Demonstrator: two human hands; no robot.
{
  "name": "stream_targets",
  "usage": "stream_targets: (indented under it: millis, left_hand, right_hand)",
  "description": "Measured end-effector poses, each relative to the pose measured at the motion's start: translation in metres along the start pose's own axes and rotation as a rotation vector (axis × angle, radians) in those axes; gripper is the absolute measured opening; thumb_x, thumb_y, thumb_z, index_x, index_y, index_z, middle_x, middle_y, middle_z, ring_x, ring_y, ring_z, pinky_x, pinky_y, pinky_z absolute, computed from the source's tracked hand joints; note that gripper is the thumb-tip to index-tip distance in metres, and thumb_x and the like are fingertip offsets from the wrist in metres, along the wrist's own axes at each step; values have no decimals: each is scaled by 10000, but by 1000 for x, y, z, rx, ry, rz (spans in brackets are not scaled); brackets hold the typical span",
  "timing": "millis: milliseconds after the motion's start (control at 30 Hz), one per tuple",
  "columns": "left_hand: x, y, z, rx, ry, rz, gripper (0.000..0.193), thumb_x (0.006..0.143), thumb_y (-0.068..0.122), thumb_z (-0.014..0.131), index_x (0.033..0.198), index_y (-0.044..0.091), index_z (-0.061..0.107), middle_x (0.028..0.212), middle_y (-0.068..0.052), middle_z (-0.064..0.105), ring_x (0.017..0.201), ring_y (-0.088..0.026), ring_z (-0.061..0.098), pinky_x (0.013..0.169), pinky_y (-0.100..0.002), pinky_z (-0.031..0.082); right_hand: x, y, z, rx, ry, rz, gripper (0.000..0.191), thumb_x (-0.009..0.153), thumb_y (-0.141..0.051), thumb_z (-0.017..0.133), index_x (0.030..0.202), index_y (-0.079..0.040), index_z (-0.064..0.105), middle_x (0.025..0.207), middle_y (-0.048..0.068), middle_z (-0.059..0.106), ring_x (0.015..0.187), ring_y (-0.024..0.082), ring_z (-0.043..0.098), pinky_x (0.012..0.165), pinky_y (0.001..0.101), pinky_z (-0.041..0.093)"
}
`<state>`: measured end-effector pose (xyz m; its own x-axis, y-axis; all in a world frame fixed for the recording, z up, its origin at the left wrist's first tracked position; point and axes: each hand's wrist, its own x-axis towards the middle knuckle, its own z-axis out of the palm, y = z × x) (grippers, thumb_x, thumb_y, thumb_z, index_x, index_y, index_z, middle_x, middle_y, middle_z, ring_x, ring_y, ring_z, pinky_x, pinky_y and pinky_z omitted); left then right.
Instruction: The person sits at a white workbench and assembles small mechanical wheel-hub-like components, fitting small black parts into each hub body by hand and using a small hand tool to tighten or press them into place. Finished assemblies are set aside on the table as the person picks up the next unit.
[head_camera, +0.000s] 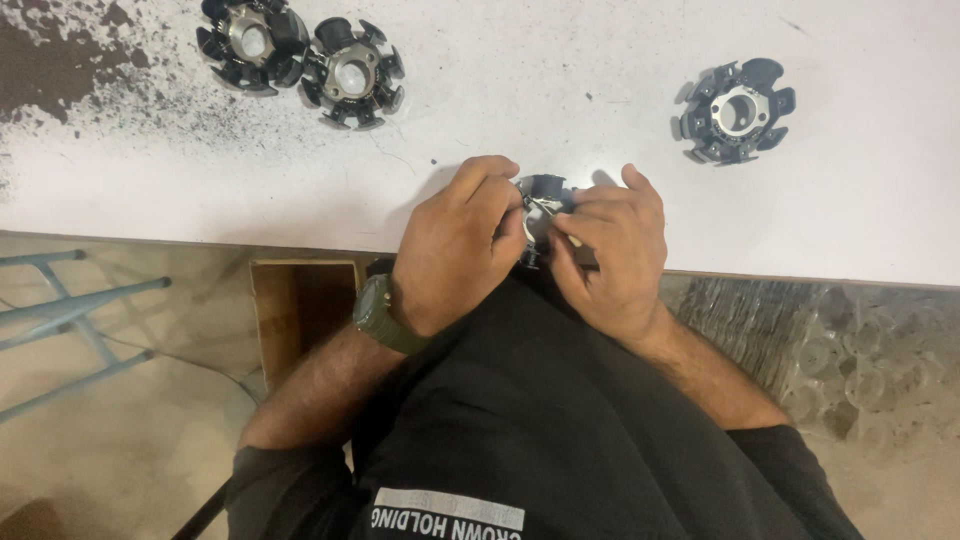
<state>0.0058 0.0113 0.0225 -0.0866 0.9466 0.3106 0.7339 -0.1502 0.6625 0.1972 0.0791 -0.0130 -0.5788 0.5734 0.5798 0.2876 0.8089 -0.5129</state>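
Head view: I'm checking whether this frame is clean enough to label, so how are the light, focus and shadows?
Head view: even light, the white table bright without harsh glare; soft short shadows beside the right-hand stator core; the hands, left hand and right hand, are fairly sharp, but they hide most of the held part; the lower right corner looks soft.

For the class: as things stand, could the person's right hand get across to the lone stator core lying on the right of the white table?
Probably yes: bare tabletop lies between the right hand and the lone stator core, but that hand is busy gripping another core.
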Motion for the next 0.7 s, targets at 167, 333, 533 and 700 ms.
stream_targets:
  millis: [167, 333, 533, 700]
  left_hand:
    - [-5, -4, 5, 1, 3, -9, 149, 894, 35, 712, 971, 33, 585, 1149, -104, 661, 883, -288, 692, 726, -383, 568]
    - [-4, -4, -2, 47, -40, -14, 103, 938, 65, 699, 990, 42, 613, 1116, -89, 670, 873, -251, 690, 734, -366, 569]
    - [16, -47, -67, 672, 305, -25, 646, 949, 491, 851, 1227, -22, 574, 1199, -215, 619, 948, -283, 640, 712, -364, 555]
    - [52, -82, -60, 654, 154, -376, 828, 898, 550, 846, 1363, -36, 491, 1192, -239, 569, 932, -322, 631, 615, -434, 549]
  right_hand:
    - [2, -3, 2, -29, 3, -9, 325, 838, 58, 827, 1072, -76, 646, 996, 73, 661, 1092, 282, 660, 1170, 544, 420]
    - [0, -2, 0, -75, -32, -18, 343, 810, 61, 817, 1079, -71, 649, 1011, 95, 657, 1091, 301, 646, 1156, 550, 416]
    - [-7, 27, -35, -200, 44, 99, 251, 960, 35, 770, 1136, -47, 611, 1117, 131, 652, 1154, 316, 644, 1224, 556, 379]
    - [-13, 48, -57, -296, 97, 213, 198, 1039, 40, 732, 1161, -29, 592, 1155, 128, 639, 1152, 334, 598, 1204, 506, 391]
